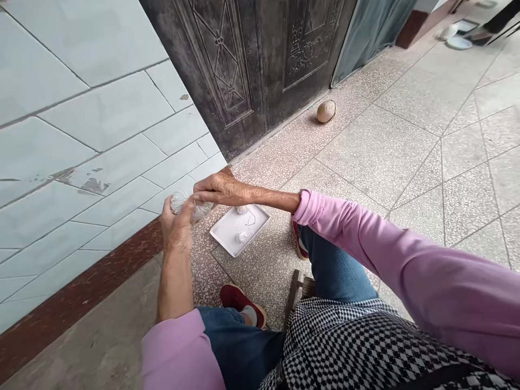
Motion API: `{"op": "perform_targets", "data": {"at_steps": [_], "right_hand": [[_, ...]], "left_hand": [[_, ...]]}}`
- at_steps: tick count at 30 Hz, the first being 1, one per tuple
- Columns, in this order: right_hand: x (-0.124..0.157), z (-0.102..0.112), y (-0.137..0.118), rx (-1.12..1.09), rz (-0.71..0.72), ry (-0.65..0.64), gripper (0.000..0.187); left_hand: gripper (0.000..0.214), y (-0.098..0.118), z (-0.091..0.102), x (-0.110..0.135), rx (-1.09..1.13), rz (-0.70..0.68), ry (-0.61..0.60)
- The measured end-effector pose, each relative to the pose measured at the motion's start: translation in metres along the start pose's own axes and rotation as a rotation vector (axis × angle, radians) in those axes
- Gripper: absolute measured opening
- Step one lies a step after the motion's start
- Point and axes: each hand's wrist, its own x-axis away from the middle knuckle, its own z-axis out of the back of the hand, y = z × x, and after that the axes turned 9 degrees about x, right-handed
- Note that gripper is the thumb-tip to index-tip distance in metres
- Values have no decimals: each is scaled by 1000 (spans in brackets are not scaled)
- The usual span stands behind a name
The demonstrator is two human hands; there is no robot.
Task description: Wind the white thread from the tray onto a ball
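My left hand [175, 223] is raised in front of the tiled wall and closed round a small whitish bundle of thread [187, 204]. My right hand [217, 189] reaches across from the right, its fingers pinched together on the top of the same bundle. Below the hands a white square tray [227, 234] lies on the floor. Two small white thread balls rest in it, one near its middle [241, 237] and one at its far edge [242, 209], with a loose strand between them.
A pale tiled wall [81, 135] with a brown skirting stands at the left. A dark embossed metal door [252, 59] is ahead, with a small ball [326, 111] on the speckled floor before it. My red shoes [239, 300] and a checkered apron [357, 346] are below.
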Motion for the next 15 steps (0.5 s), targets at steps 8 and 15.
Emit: {"op": "perform_targets", "data": {"at_steps": [8,15], "right_hand": [[12,19,-12,24,-80,61,48],[2,35,14,-86,-92,219,39]], "left_hand": [[89,11,-34,29,100,77,-32],[107,17,-38,36,51,121,-180]]}}
